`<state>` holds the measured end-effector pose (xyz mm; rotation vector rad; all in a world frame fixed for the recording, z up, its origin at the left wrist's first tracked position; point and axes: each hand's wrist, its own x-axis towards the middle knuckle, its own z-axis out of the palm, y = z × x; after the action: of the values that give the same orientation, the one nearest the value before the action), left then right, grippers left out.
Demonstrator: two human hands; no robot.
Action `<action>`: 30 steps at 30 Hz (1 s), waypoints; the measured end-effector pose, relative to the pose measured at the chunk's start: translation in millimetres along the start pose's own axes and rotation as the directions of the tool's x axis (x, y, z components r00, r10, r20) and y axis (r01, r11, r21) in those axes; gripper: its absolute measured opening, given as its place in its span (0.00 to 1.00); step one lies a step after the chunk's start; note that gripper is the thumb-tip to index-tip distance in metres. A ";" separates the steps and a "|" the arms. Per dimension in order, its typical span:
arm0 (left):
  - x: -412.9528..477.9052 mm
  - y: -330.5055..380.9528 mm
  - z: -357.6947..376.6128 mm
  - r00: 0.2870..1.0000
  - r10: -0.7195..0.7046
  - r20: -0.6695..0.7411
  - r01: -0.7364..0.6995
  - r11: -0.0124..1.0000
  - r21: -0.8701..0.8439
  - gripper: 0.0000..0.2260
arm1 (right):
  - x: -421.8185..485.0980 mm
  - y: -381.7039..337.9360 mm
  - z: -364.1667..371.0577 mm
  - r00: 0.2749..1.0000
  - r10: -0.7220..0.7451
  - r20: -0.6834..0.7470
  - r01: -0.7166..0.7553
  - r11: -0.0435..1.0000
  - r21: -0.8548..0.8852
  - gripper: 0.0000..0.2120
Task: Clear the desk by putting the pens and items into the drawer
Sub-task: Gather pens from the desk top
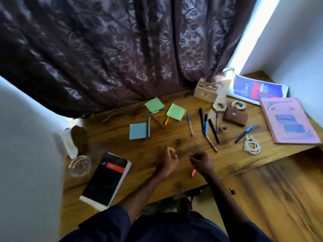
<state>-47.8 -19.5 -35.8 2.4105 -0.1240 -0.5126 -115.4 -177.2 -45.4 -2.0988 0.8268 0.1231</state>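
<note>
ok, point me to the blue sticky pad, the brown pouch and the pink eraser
blue sticky pad (pixel 137 131), head view, middle of its top sheet
brown pouch (pixel 236 117), head view, centre of the flap
pink eraser (pixel 193 172), head view, middle of its body

We see pens scattered flat across the wooden table (pixel 122 137): a cluster of black and blue pens (pixel 207 126) right of centre, a purple pen (pixel 190 124) beside them, a blue-capped pen (pixel 243 134) further right, and a small pink eraser (pixel 193 172) near the front edge.

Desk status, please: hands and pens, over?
Left hand and right hand loosely curled, empty. Scattered pens on wooden desk. Nothing blocking.
</note>
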 end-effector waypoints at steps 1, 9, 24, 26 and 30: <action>1.3 9.3 10.9 1.000 0.007 0.008 -0.007 1.000 0.020 0.07 | 3.3 11.1 -10.3 0.999 0.040 -0.010 -0.040 0.999 0.017 0.04; 6.5 61.1 81.5 0.967 0.068 0.247 -0.124 0.968 0.219 0.22 | 32.6 56.2 -71.5 0.974 0.156 -0.166 -0.154 0.988 0.030 0.08; 29.0 37.5 65.3 0.989 -0.120 0.083 0.119 0.993 0.016 0.12 | 92.3 28.8 -66.0 0.997 -0.066 -0.050 0.047 0.949 -0.313 0.06; 32.1 34.5 63.6 0.987 -0.128 0.101 0.129 0.992 -0.003 0.11 | 82.6 33.6 -63.9 0.998 -0.062 -0.026 0.050 0.948 -0.316 0.04; 28.6 34.3 70.9 0.972 -0.109 0.208 0.138 0.982 -0.132 0.09 | 53.5 61.2 -65.7 0.999 -0.032 -0.043 0.021 0.973 -0.231 0.05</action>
<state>-47.9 -94.2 -73.7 2.2294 -0.0214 -0.7940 -123.7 -279.5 -65.4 -2.3380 0.8458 0.1632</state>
